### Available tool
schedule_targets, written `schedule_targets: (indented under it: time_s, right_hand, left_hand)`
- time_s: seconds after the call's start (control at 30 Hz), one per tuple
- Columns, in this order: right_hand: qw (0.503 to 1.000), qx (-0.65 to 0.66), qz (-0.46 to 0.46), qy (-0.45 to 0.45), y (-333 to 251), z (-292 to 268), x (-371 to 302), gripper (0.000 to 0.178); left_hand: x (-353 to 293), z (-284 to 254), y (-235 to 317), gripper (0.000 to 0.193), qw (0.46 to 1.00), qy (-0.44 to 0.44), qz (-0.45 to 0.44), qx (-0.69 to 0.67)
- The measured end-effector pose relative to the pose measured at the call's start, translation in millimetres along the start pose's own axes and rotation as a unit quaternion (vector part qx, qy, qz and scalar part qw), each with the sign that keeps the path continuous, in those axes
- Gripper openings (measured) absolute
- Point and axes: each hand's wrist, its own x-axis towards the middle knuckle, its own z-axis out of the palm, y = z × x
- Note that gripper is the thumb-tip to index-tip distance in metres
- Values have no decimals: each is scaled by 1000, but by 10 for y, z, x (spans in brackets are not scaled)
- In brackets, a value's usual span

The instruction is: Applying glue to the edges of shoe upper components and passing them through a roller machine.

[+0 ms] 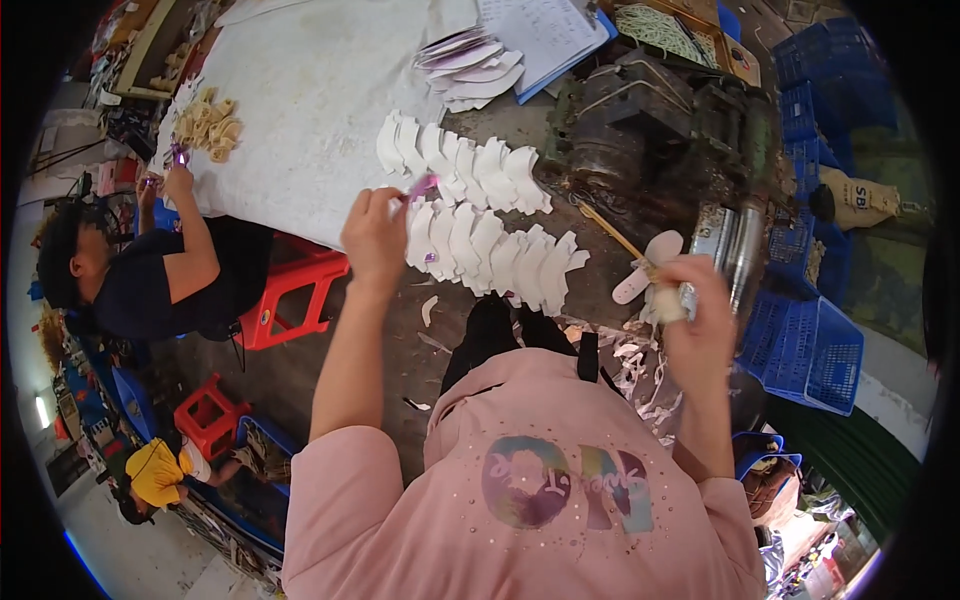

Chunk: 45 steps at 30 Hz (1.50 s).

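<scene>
Two rows of overlapping white curved pieces, an upper row (pixel 465 165) and a lower row (pixel 495 250), lie fanned out in front of me. My left hand (pixel 376 238) is at their left end, fingers pinched on a small shiny purple piece (pixel 426 186) that is blurred. On the right, my right hand (pixel 697 300) is closed round a thin wooden stick (pixel 610 232) that points up and left; whether it ends in a brush is unclear. Pale pink oval pieces (pixel 632 287) and a whitish lump (pixel 667 304) show beside this hand.
A dark, greasy machine (pixel 660 120) stands at the far right, near blue crates (pixel 805 350). Stacked pale pieces (pixel 468 68) and papers (pixel 545 40) lie at the back. Left, a person (pixel 150 250) sits by the white-covered table (pixel 300 120) near a red stool (pixel 290 300).
</scene>
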Motion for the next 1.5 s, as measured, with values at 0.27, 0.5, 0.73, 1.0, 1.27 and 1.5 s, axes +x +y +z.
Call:
schedule_targets:
  time_s: [0.27,0.5,0.73,1.0,1.27,1.5]
  right_hand:
    - [974,-28,-25,-224,328,1407,57,31]
    - [947,-119,-30,-298,596,2078,61,32]
    - [905,-226,-97,-346,552,2627,200,22]
    - [882,-305,-125,-338,520,2995,268,15]
    - [919,-241,-46,-309,539,2714,23,16]
    - [960,-201,80,-175,909,1932,-408,30]
  left_hand:
    - [-720,213,-782,21,948,-303,12,100]
    - [-811,205,-739,17,943,-306,-130,25]
    - [-672,221,-697,29,935,-339,-93,-48]
    - [-666,314,-746,32,930,-358,-77,-21]
    - [-649,360,-755,28,927,-363,-84,-39]
    - [-605,369,-780,16,941,-311,-92,-97]
